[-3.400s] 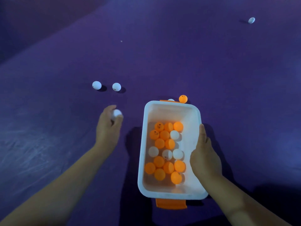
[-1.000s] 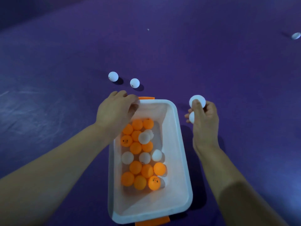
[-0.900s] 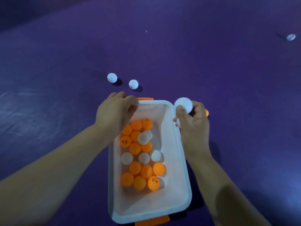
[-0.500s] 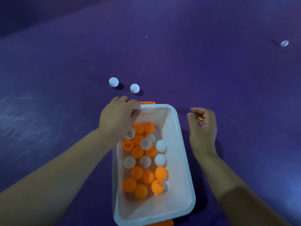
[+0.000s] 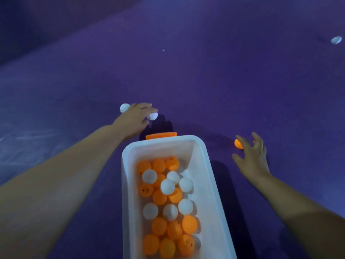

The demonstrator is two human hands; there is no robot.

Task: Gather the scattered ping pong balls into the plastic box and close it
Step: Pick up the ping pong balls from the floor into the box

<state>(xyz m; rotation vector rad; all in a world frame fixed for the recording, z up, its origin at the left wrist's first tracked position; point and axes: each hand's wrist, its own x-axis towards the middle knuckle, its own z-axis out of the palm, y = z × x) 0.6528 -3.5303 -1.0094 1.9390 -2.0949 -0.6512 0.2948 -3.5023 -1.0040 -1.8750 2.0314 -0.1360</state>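
The white plastic box (image 5: pixel 207 171) stands open between my arms and holds several orange and white ping pong balls. Beyond its far left corner, my left hand (image 5: pixel 135 118) reaches over two white balls. One white ball (image 5: pixel 153 116) sits between its fingertips and thumb. The other white ball (image 5: pixel 124 107) peeks out at the hand's far left side. To the right of the box, my right hand (image 5: pixel 252 158) hovers with fingers spread, its index finger against an orange ball (image 5: pixel 238 144) on the purple surface.
An orange latch (image 5: pixel 161 136) sticks out at the box's far end. One more white ball (image 5: pixel 336 40) lies far off at the upper right. A tiny pale speck (image 5: pixel 163 50) lies on the purple surface ahead. No lid is in view.
My left hand left the box's far rim and reached forward onto the two white balls. My right hand dropped its white balls into the box, opened and moved right to the orange ball.
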